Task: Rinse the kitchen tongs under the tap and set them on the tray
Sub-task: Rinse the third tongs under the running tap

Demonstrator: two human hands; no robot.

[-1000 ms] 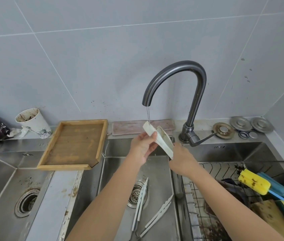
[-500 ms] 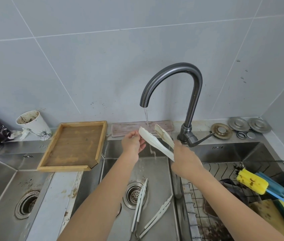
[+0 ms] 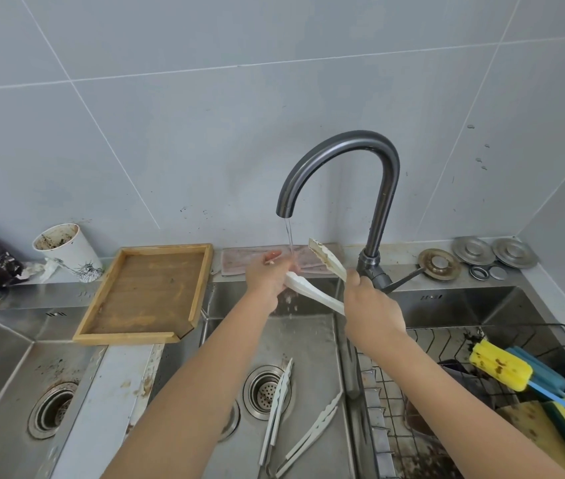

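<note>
We hold the white tongs (image 3: 315,292) over the middle basin of the steel sink (image 3: 308,340), under the thin stream from the dark tap (image 3: 377,188). Our right hand (image 3: 371,312) grips their hinge end; our left hand (image 3: 269,278) wraps one arm under the water. The wooden tray (image 3: 101,331) sits on the sink's back-left ledge. Grey wall tiles (image 3: 205,133) rise behind, speckled with dirt.

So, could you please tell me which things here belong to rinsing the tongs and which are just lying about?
In the job:
tongs, held by the left hand and right hand
tap, running
wooden tray

Lying about:
two more tongs in the sink
paper cup
yellow brush
sponges
wire rack
</note>
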